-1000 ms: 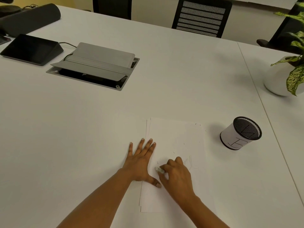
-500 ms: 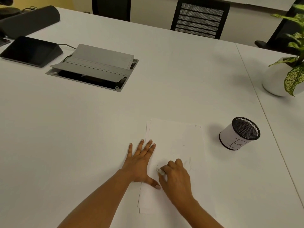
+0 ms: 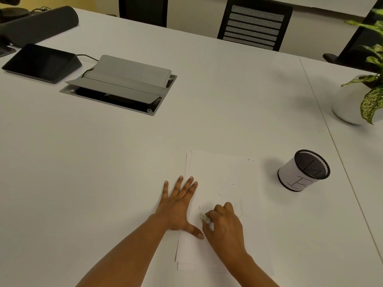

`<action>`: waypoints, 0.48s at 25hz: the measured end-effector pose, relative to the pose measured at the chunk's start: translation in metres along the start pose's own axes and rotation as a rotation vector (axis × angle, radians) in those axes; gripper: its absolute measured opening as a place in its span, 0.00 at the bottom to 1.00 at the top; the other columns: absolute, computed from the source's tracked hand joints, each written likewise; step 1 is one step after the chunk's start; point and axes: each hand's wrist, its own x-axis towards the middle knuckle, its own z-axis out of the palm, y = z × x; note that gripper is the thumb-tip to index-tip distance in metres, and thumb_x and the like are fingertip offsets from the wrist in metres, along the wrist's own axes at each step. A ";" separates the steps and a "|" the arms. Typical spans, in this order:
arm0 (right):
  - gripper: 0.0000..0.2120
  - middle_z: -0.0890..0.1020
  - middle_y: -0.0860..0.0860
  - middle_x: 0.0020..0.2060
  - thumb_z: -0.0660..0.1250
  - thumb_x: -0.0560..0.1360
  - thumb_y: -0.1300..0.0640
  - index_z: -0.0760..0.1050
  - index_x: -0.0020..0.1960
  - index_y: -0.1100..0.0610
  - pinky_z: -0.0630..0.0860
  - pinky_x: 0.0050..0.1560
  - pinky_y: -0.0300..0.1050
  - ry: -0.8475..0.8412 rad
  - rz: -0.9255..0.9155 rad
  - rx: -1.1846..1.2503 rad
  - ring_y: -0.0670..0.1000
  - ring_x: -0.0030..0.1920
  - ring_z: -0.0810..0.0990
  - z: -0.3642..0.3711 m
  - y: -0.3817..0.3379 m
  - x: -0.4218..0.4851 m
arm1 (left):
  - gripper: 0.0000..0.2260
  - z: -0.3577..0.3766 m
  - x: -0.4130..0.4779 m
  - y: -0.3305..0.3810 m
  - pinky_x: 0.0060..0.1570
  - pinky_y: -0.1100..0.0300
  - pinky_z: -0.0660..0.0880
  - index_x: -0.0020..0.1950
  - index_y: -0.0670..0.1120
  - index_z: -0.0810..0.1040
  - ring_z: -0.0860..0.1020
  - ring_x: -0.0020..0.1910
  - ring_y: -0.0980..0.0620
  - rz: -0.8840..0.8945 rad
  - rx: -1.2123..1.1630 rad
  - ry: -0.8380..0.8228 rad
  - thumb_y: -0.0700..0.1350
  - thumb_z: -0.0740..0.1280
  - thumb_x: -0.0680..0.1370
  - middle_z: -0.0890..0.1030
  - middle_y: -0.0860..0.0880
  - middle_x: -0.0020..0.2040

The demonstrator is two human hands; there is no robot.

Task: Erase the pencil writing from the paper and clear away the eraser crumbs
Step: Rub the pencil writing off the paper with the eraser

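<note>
1. At the far left, a black wedge-shaped screen lies on the white table, with a dark cylinder behind it.
2. A grey cable box is set into the tabletop with its flaps raised. Its cavity is too dark to show what it holds.
3. The left hand lies flat with its fingers straight and spread. It presses on the left edge of the paper, and its thumb is on the sheet.
4. The paper is a slightly fanned stack of white sheets near the front of the table. It carries faint pencil strokes that are too light to read.
5. The right hand is curled and pinches a small pale eraser at its fingertips. The eraser touches the sheet just beyond the left thumb.
6. A few dark specks sit at the paper's far right corner.
7. A black mesh cup stands to the right of the paper, apart from it. Its white wrap bears a hand-drawn mark like a "B". I cannot tell what is inside.
8. At the right edge, a round white pot holds a green-and-yellow leafy plant.
</note>
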 end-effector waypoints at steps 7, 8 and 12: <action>0.09 0.81 0.53 0.32 0.67 0.72 0.55 0.81 0.39 0.60 0.68 0.32 0.42 0.035 0.181 -0.050 0.51 0.40 0.71 -0.008 0.032 0.025 | 0.62 -0.002 -0.001 0.000 0.63 0.42 0.25 0.72 0.51 0.29 0.24 0.67 0.49 0.003 0.007 0.004 0.78 0.61 0.54 0.25 0.54 0.69; 0.08 0.81 0.54 0.33 0.67 0.72 0.57 0.81 0.40 0.60 0.67 0.33 0.42 0.056 0.205 -0.039 0.51 0.41 0.71 -0.007 0.032 0.027 | 0.62 -0.002 -0.001 0.000 0.63 0.41 0.25 0.72 0.51 0.29 0.24 0.68 0.49 0.003 0.007 0.001 0.78 0.61 0.54 0.25 0.54 0.69; 0.07 0.78 0.51 0.25 0.77 0.61 0.60 0.79 0.30 0.58 0.66 0.25 0.38 0.041 0.101 0.024 0.50 0.34 0.75 0.000 0.007 0.012 | 0.61 -0.001 -0.001 0.000 0.63 0.41 0.24 0.72 0.52 0.29 0.24 0.67 0.48 0.003 -0.003 0.002 0.78 0.61 0.54 0.25 0.54 0.69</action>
